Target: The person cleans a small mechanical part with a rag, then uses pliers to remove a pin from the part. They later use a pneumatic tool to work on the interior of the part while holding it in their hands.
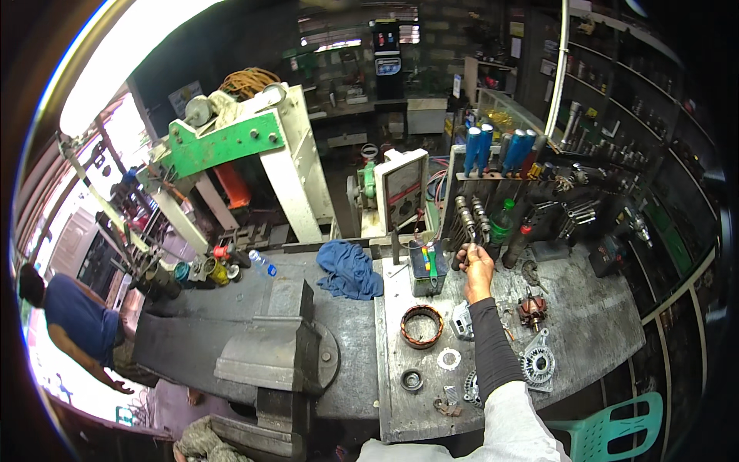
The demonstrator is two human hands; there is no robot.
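Observation:
My right hand [477, 271], in a black arm sleeve, reaches across the metal workbench to the tool rack. Its fingers are closed beside upright rods of sockets [465, 219]; whatever they grip is too small to make out. My left hand is out of view. Left of the right hand stands a black battery [428, 279] with a green-handled tool on top. Around the forearm lie alternator parts: a copper-wound stator ring [422, 326], a rotor [532, 309], a slotted metal housing [538, 363], a flat ring [449, 359] and a bearing-like ring [412, 379].
A large bench vise [269, 358] stands left, with a blue cloth [348, 269] behind it. Blue-handled screwdrivers [472, 150] and a green bottle [503, 222] line the rack. A green press frame [223, 146] rises behind. Another person [81, 319] stands far left; a green chair [616, 431] is lower right.

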